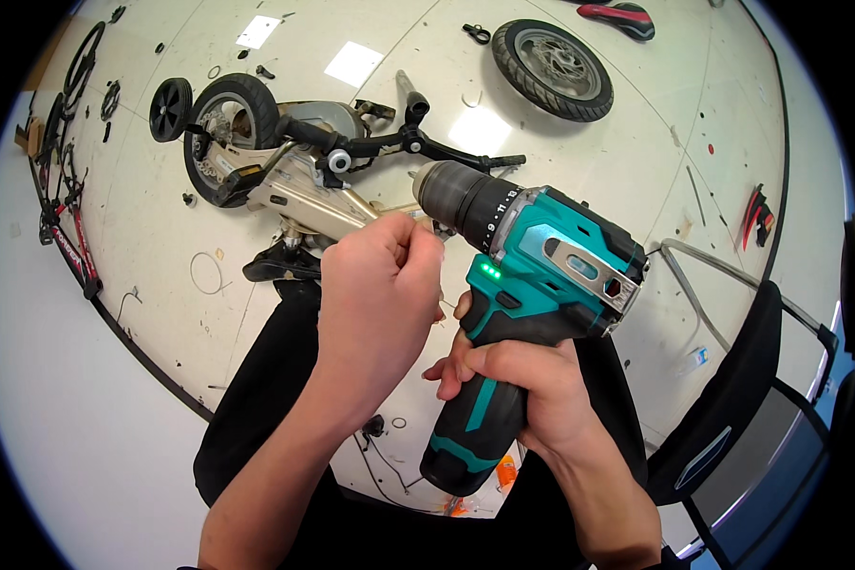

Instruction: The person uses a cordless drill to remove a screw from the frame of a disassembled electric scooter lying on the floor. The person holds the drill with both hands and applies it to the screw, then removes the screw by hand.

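My right hand (541, 385) grips a teal and black cordless drill (532, 275) by its handle. The drill tilts with its chuck up and to the left, and small green lights glow on its side. My left hand (375, 285) is closed, thumb against curled fingers, just below and left of the chuck; what it holds, if anything, is hidden. Beyond my hands a small bike (313, 190) with a pale metal frame lies on the floor, its black handlebar (399, 144) toward the drill and a wheel (233, 123) at its left end.
A loose wheel with a brake disc (553, 71) lies at the far right, near a red and black saddle (622, 19). On the left is a red and black bike frame (71, 233). A chair (722, 418) stands at my right. Cables (385, 465) and small parts lie between my legs.
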{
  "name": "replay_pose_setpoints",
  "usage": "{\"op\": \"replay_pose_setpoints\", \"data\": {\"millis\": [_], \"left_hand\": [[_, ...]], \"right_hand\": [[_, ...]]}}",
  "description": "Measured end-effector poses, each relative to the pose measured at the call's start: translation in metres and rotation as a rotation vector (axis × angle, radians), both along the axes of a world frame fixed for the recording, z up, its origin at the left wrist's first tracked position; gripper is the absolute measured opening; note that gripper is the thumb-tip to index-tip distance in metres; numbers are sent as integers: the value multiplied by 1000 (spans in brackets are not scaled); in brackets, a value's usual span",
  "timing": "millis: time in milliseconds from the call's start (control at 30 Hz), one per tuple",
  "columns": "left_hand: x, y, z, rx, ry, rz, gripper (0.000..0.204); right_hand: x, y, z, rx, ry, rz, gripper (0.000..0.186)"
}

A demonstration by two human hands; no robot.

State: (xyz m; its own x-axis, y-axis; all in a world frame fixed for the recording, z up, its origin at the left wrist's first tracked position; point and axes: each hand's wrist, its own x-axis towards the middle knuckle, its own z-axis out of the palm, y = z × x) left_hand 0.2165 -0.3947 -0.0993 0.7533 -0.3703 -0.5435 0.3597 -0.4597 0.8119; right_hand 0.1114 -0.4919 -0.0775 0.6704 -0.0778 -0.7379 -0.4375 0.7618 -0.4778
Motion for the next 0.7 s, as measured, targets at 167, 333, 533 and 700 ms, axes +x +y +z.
{"op": "replay_pose_setpoints", "data": {"millis": [167,333,533,700], "left_hand": [[0,0,2,8,-6,13,27],[0,0,0,5,-9,8,28],[-1,0,2,-19,31,26,28],[-2,0,1,-71,54,27,24]], "right_hand": [[0,0,0,3,-13,3,39],[-1,2,1,-14,-6,9,39],[0,1,1,-8,9,9,39],[0,1,4,-29,14,29,39]]}}
